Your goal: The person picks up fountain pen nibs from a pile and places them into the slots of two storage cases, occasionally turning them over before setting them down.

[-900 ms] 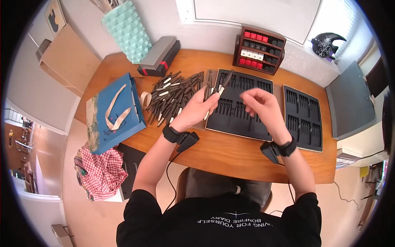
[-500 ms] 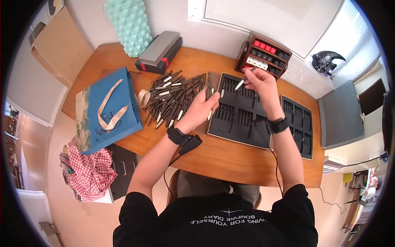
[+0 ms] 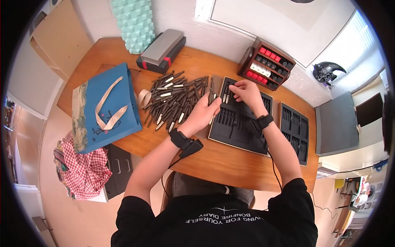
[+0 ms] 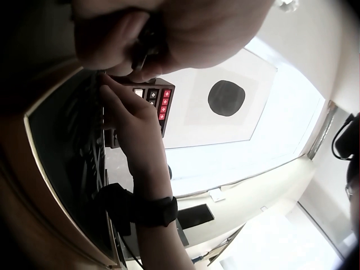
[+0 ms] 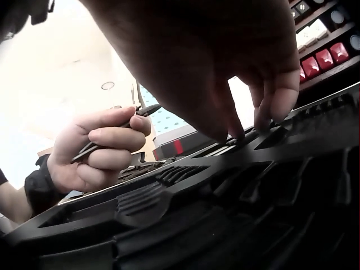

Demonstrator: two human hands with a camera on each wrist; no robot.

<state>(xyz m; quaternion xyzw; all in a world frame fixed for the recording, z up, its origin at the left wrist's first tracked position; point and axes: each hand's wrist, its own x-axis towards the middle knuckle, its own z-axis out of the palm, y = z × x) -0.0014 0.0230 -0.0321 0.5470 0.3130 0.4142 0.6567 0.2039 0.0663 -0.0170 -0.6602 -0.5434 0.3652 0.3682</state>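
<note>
Curling its fingers closed around a thin dark stick (image 5: 148, 110), the left hand (image 3: 200, 116) is by the left edge of the black tray (image 3: 236, 138), near the stick pile (image 3: 168, 107). The right hand (image 3: 248, 94) bends its fingers down at the tray's far left part, beside pale-marked sticks (image 3: 226, 98). I cannot tell if they pinch anything.

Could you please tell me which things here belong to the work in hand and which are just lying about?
Part of the work, it seems:
Left hand, gripping a stick
Right hand, at the bigger tray
Stick pile
Smaller tray, probably

Just lying about, apparently:
Blue bag
Grey box
Rack
Checked cloth
</note>
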